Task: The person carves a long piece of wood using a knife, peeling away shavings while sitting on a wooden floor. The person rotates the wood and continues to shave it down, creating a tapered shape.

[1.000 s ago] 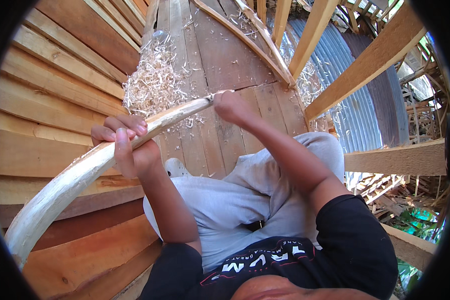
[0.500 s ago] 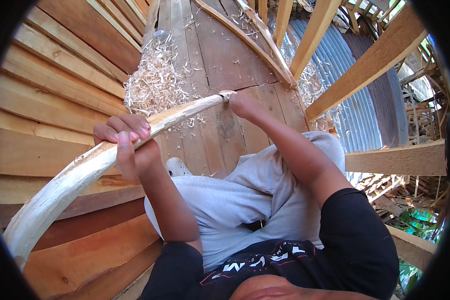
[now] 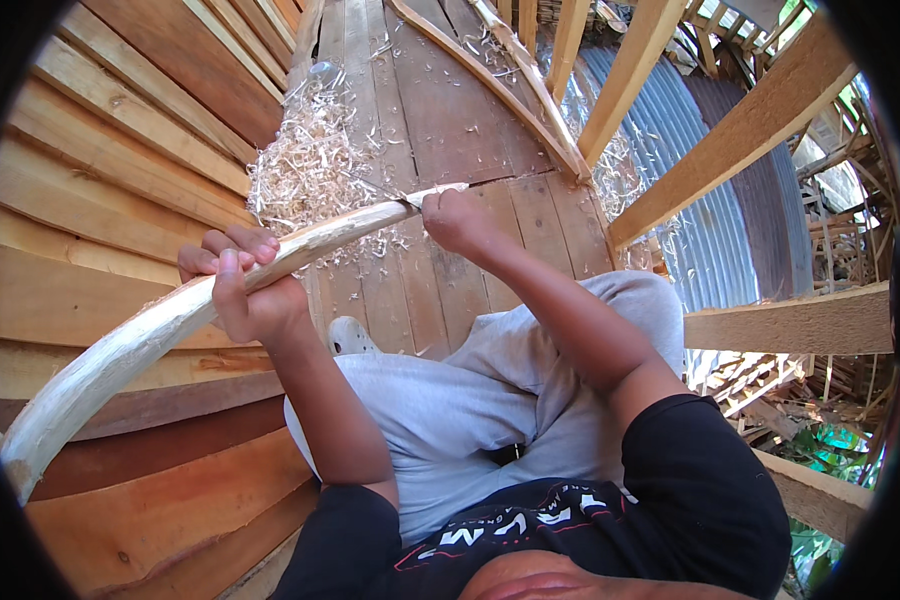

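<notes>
A long, curved, peeled wooden pole point(image 3: 135, 335) slants from the lower left up to the middle. Its pale surface shows shaved facets, with a browner strip along the top. My left hand point(image 3: 250, 290) grips it around its middle, thumb up and fingers over the far side. Close to the pole's thin far end, my right hand point(image 3: 457, 222) is closed on a knife, its handle hidden in the fist. The thin dark knife blade point(image 3: 400, 198) lies across the pole and points toward the far left.
Curly wood shavings point(image 3: 305, 160) are heaped on the plank floor point(image 3: 450, 110) beyond the pole. Stacked boards point(image 3: 90, 240) line the left. Two long wood strips point(image 3: 490, 80) lie farther off. Timber posts point(image 3: 740, 130) and corrugated metal sheets point(image 3: 710, 230) are at the right.
My right hand has drawn the knife along the pole, leftward and a little nearer, away from its far tip. My left hand and the pole have shifted slightly left.
</notes>
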A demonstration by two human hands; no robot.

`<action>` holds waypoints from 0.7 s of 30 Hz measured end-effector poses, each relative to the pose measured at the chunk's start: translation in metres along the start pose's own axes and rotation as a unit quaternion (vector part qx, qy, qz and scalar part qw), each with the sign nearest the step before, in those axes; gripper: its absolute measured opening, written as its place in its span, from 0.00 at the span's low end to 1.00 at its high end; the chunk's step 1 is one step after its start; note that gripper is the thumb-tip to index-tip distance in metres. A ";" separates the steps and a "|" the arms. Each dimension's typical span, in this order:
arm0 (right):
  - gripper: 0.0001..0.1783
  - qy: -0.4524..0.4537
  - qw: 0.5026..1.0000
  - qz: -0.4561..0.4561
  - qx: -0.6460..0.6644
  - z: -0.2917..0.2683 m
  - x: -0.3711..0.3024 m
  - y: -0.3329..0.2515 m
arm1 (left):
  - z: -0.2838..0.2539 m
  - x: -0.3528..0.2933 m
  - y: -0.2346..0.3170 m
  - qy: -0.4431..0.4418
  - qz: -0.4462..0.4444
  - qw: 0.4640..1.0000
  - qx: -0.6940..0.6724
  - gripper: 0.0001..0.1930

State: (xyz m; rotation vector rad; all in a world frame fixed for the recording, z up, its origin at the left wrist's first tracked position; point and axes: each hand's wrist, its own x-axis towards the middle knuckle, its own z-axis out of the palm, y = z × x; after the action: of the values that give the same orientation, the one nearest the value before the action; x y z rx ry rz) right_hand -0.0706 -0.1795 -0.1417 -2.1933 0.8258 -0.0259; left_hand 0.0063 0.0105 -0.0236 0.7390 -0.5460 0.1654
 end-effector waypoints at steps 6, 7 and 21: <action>0.25 0.008 0.992 -0.118 -0.048 -0.003 -0.013 -0.018 | 0.005 -0.008 0.006 -0.074 0.015 0.997 -0.003 0.08; 0.24 0.041 0.992 -0.115 -0.032 -0.003 0.003 0.013 | 0.007 -0.013 0.007 -0.076 0.005 0.997 -0.012 0.08; 0.27 -0.002 0.996 -0.046 -0.073 0.006 0.026 0.038 | 0.003 -0.006 0.002 -0.106 -0.002 0.994 -0.031 0.08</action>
State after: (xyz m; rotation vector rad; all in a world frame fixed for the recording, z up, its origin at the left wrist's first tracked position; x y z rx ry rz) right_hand -0.0698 -0.2087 -0.1778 -2.3675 0.7448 -0.0057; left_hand -0.0005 0.0107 -0.0238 0.7005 -0.7492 0.0651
